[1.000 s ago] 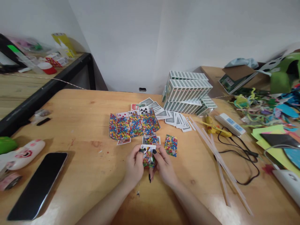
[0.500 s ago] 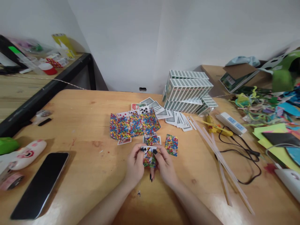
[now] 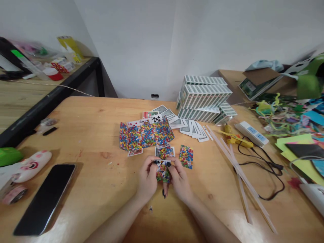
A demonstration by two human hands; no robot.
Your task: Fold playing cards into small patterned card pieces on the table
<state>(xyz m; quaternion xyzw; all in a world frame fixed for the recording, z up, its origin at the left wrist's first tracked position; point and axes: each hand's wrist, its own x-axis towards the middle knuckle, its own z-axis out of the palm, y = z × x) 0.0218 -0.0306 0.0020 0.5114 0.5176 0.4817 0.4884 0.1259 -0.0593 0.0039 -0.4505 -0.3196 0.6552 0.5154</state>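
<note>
Between my two hands is a playing card (image 3: pixel 163 170) with a picture face, its lower part covered in a multicoloured pattern. My left hand (image 3: pixel 149 177) pinches its left edge with the thumb on top, and my right hand (image 3: pixel 179 177) grips the right edge the same way. Fingertips with black nails show beneath it. Just beyond my hands lies another patterned card piece (image 3: pixel 165 151) on a card. To the right of my right hand rests a flat patterned card (image 3: pixel 186 157). Farther back stands a folded row of patterned cards (image 3: pixel 148 135) with card faces along its top.
Loose playing cards (image 3: pixel 191 128) fan out behind, below stacked card boxes (image 3: pixel 206 96). On the right lie glue sticks (image 3: pixel 240 172), a yellow glue gun (image 3: pixel 235 139), a power strip (image 3: pixel 251 133) and a black cord. A phone (image 3: pixel 45 199) lies at the left.
The far edge of the held card, a raised white strip before, now looks bent down or tilted. Both hands keep their hold; the whole view has shifted slightly.
</note>
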